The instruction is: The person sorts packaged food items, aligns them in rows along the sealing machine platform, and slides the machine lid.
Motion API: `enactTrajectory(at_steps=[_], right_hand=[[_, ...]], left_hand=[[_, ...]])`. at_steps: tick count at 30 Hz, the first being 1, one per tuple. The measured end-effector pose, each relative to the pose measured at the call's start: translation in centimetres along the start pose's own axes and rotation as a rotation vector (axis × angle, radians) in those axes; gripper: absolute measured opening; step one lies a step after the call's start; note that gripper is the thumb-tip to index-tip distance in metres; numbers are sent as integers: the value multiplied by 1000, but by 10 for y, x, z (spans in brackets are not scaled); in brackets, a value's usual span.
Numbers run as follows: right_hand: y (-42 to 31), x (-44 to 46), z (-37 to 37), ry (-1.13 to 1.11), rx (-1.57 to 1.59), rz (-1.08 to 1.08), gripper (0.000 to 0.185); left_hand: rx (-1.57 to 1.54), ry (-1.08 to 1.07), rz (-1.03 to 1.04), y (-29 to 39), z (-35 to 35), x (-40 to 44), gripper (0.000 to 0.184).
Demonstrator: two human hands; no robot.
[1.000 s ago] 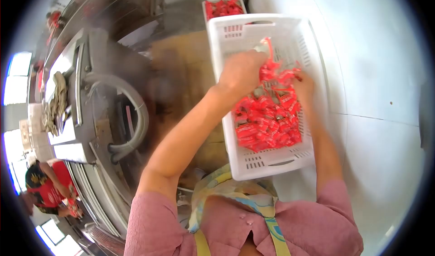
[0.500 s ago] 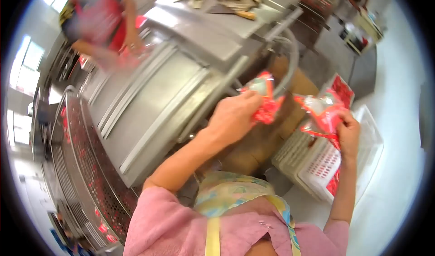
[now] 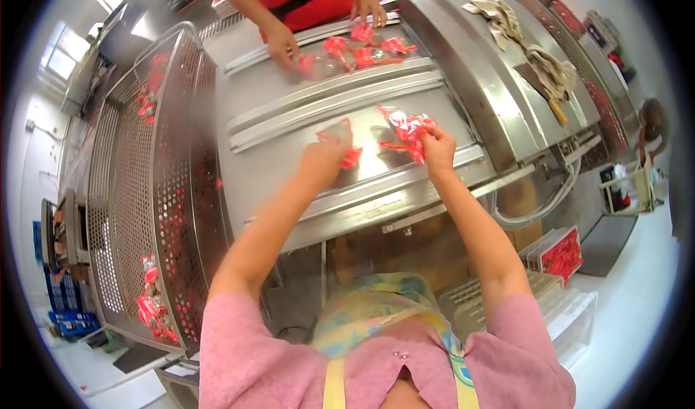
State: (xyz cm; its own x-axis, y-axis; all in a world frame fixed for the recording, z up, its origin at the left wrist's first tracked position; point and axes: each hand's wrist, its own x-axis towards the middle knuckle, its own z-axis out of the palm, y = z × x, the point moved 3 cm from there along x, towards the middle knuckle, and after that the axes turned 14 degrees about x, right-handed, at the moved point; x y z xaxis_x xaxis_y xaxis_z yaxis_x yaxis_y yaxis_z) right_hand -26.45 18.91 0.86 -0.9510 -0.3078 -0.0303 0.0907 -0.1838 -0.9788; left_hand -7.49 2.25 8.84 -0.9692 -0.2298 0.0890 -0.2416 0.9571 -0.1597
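Note:
My left hand (image 3: pixel 323 161), a little blurred, is closed on a red and clear plastic packet (image 3: pixel 350 157) above the near sealing bed of the steel machine (image 3: pixel 289 164). To its right, my right hand (image 3: pixel 439 150) pinches red and clear plastic packets (image 3: pixel 407 125) by their right edge; they overlap, so I cannot tell how many there are. Both hands are over the flat metal surface between two raised bars. What the packets contain is hard to make out.
Across the machine, a co-worker in a red apron (image 3: pixel 300 0) handles several red packets (image 3: pixel 362 54). A perforated steel bin (image 3: pixel 163 213) stands left. The raised steel lid (image 3: pixel 470 69) bears cloths (image 3: pixel 546 72) and a wooden-handled tool (image 3: pixel 556 111). Crates (image 3: pixel 554 255) sit low right.
Both hands have moved left from beside the crates to over the machine bed, carrying the packets. My view has turned toward the machine. The co-worker's packets now lie along the far bed.

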Motion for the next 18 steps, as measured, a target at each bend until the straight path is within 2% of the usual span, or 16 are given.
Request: enactTrajectory(at_steps=[2, 5, 6, 7, 8, 11, 14, 15, 17, 18], right_hand=[[20, 3, -4, 31, -107, -75, 18], [26, -7, -17, -77, -151, -4, 21], [17, -15, -17, -127, -135, 98, 30], [14, -21, -20, -195, -167, 77, 35], [11, -23, -22, -266, -198, 52, 40], [-10, -28, -28, -439, -288, 44, 55], [-51, -36, -30, -482, -525, 59, 66], [-68, -39, -30, -476, -628, 61, 69], [-86, -47, -26, -459, -749, 45, 51], [-84, -49, -27, -473, -753, 13, 45]], left_hand=[[-89, 101, 9, 6, 26, -3, 15], [-200, 142, -25, 15, 30, -9, 27], [-215, 146, -53, 18, 25, -13, 31], [-232, 147, -85, 23, 22, -18, 36], [-263, 103, -130, 23, 28, -23, 51], [-479, 25, -263, 25, 19, -38, 66], [-700, 189, -400, 23, 12, -53, 68], [-729, 180, -521, 19, 20, -57, 68], [-783, 159, -759, 12, 40, -71, 68], [-781, 35, -851, 7, 47, -75, 68]])
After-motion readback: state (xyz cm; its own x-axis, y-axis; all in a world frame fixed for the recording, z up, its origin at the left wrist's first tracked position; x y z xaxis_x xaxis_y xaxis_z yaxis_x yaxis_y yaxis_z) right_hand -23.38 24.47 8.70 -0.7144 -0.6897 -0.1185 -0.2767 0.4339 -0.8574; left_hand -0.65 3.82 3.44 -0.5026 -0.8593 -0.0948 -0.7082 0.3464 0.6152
